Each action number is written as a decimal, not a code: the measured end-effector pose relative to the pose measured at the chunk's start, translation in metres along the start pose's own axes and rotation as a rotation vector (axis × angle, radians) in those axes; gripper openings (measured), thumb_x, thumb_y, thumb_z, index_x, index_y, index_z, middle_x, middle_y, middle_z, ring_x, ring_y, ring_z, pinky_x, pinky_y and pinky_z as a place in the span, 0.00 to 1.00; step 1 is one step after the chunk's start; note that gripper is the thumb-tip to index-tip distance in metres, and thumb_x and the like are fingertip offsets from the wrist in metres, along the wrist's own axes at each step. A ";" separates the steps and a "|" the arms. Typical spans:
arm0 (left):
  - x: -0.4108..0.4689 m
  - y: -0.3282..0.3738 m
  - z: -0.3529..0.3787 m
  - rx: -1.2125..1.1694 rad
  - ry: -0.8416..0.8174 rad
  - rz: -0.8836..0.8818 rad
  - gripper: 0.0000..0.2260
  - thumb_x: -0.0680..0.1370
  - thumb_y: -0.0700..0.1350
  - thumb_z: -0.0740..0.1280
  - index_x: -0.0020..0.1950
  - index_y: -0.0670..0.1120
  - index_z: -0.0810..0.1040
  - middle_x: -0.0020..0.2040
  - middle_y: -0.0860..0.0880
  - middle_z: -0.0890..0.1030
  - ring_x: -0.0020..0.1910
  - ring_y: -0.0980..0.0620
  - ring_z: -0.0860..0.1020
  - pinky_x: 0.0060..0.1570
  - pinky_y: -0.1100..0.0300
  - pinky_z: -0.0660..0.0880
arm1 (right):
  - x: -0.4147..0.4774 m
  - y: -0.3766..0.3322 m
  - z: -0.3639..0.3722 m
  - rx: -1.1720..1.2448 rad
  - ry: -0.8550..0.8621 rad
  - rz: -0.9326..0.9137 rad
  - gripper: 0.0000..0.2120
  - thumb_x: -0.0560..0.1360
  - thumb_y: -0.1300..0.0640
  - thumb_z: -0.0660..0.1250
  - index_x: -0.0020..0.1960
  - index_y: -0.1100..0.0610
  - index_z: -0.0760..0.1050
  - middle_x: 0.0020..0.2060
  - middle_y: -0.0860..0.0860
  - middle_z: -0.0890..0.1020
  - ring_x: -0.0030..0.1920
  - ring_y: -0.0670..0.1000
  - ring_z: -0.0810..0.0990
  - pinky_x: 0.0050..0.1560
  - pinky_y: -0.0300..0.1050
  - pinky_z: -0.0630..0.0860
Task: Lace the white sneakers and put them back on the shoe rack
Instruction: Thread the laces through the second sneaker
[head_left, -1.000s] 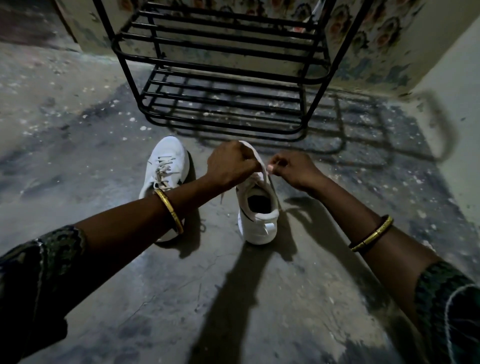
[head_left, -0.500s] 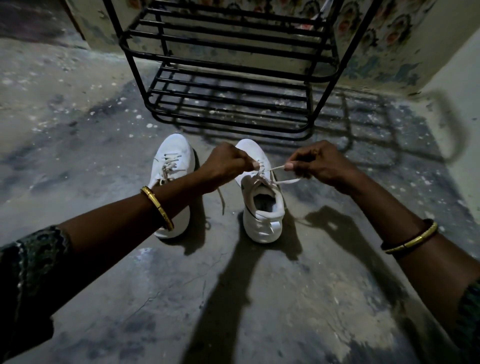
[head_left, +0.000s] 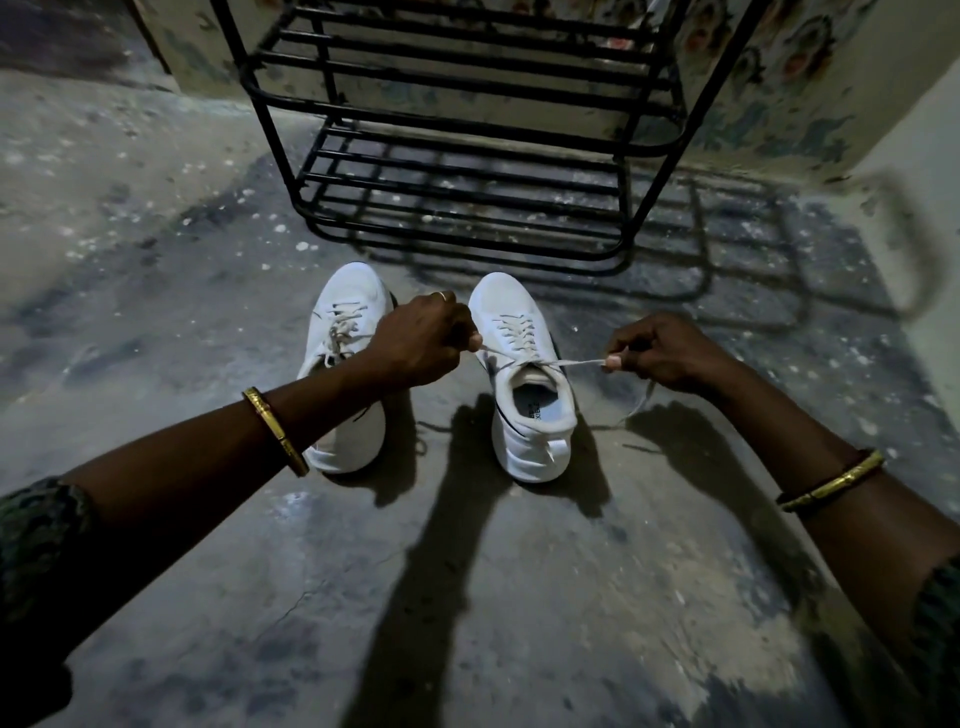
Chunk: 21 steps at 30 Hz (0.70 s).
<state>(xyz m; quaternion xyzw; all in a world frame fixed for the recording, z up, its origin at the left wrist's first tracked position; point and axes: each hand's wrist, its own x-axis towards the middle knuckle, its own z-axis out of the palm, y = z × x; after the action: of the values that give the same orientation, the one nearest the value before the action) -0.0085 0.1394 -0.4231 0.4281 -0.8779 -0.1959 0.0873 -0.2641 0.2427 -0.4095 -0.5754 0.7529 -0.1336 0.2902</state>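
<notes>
Two white sneakers (head_left: 506, 301) stand on the floor (head_left: 519, 597) just in front of the rack (head_left: 467, 208), toes toward it, eyelets laced. The left hand (head_left: 421, 343) and right hand (head_left: 660, 353) each pinch one end of a lace (head_left: 579, 363), pulled taut across one sneaker's collar.

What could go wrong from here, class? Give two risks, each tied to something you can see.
1. The left hand and right hand hold the lace taut sideways while nothing steadies the sneaker, so it may slide or tip.
2. A loose lace tail hangs from the right hand to the floor; it could snag or get dirty.
</notes>
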 end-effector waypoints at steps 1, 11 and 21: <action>-0.001 -0.001 0.000 0.018 -0.011 0.017 0.08 0.77 0.44 0.65 0.53 0.45 0.82 0.51 0.42 0.77 0.52 0.41 0.77 0.40 0.56 0.67 | -0.001 0.002 0.000 0.023 0.001 0.002 0.05 0.72 0.61 0.70 0.40 0.52 0.81 0.30 0.46 0.78 0.31 0.46 0.74 0.35 0.41 0.69; -0.004 -0.013 -0.001 -0.926 -0.383 -0.228 0.09 0.78 0.42 0.64 0.41 0.42 0.79 0.43 0.44 0.80 0.45 0.51 0.78 0.52 0.55 0.76 | -0.009 0.005 -0.001 0.522 -0.070 0.016 0.07 0.72 0.66 0.67 0.49 0.65 0.81 0.42 0.53 0.82 0.45 0.50 0.78 0.45 0.32 0.76; -0.004 0.012 0.023 -1.386 -0.393 -0.102 0.09 0.80 0.34 0.58 0.51 0.42 0.77 0.52 0.46 0.81 0.53 0.52 0.80 0.60 0.57 0.75 | 0.007 -0.022 0.041 1.504 -0.261 -0.010 0.07 0.70 0.66 0.63 0.48 0.62 0.73 0.47 0.58 0.85 0.52 0.54 0.83 0.52 0.47 0.80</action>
<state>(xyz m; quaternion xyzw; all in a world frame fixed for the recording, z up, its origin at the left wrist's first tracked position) -0.0221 0.1557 -0.4387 0.2714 -0.5303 -0.7850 0.1701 -0.2239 0.2355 -0.4325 -0.2371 0.4163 -0.5427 0.6899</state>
